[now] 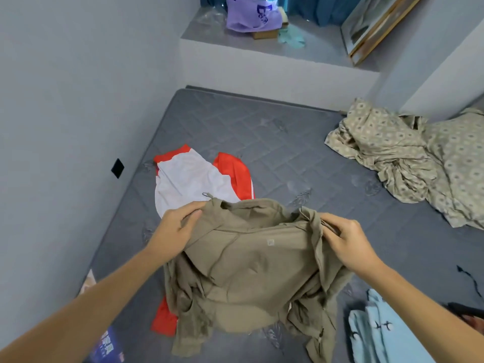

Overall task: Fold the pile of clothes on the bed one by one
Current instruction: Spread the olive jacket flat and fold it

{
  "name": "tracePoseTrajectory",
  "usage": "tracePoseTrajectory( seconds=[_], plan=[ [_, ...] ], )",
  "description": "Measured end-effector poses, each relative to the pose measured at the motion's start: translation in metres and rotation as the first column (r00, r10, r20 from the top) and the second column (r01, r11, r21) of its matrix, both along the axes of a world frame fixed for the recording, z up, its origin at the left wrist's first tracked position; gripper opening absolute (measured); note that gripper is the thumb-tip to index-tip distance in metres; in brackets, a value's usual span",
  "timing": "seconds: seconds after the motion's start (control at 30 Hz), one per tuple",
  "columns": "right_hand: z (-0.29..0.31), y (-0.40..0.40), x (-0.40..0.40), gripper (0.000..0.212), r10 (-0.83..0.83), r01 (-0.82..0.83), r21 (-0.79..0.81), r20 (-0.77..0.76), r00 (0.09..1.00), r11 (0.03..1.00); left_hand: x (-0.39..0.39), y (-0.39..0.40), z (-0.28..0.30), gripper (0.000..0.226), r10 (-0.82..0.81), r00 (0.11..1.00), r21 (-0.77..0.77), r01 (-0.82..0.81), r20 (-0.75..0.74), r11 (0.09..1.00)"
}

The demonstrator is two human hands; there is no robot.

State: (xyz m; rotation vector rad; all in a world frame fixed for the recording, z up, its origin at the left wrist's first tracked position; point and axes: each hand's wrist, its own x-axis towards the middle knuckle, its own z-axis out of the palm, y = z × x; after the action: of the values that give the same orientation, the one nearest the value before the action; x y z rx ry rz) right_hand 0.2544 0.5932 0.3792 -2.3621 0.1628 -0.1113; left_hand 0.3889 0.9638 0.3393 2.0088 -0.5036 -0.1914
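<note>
A crumpled khaki shirt (251, 265) hangs above the grey quilted mattress (275, 153), collar side up. My left hand (178, 229) grips its upper left edge near the collar. My right hand (348, 242) pinches the upper right edge. The shirt's lower part bunches and rests on the bed. Behind it lies a white and red garment (193, 179), partly hidden by the shirt, with a red piece showing below at the left. A light blue garment (377, 328) with small bird prints lies at the lower right.
A rumpled patterned sheet (408, 158) is heaped at the bed's right side. A wall runs along the left. Beyond the bed a ledge (262, 48) holds a purple bag (251, 17) and a leaning framed mirror (374, 24). A blue packet (107, 347) lies at the lower left.
</note>
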Motion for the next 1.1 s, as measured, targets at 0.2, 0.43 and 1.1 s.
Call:
tracePoseTrajectory(
  seconds=[0.2, 0.43, 1.1],
  plan=[
    [-0.092, -0.033, 0.107, 0.025, -0.049, 0.051, -0.029, 0.050, 0.998, 0.998, 0.121, -0.031, -0.093, 0.028, 0.000, 0.993, 0.092, -0.010, 0.117, 0.996],
    [-0.190, -0.108, 0.292, 0.021, -0.128, 0.155, -0.124, 0.201, 0.971, 0.980, 0.320, -0.117, -0.184, 0.038, 0.100, 0.926, 0.171, -0.172, 0.363, 0.970],
    [-0.451, -0.127, 0.116, 0.070, -0.385, 0.281, -0.312, -0.355, 0.852, 0.908, 0.050, -0.257, -0.396, 0.055, -0.489, 0.849, 0.566, 0.307, 0.199, 0.765]
  ],
)
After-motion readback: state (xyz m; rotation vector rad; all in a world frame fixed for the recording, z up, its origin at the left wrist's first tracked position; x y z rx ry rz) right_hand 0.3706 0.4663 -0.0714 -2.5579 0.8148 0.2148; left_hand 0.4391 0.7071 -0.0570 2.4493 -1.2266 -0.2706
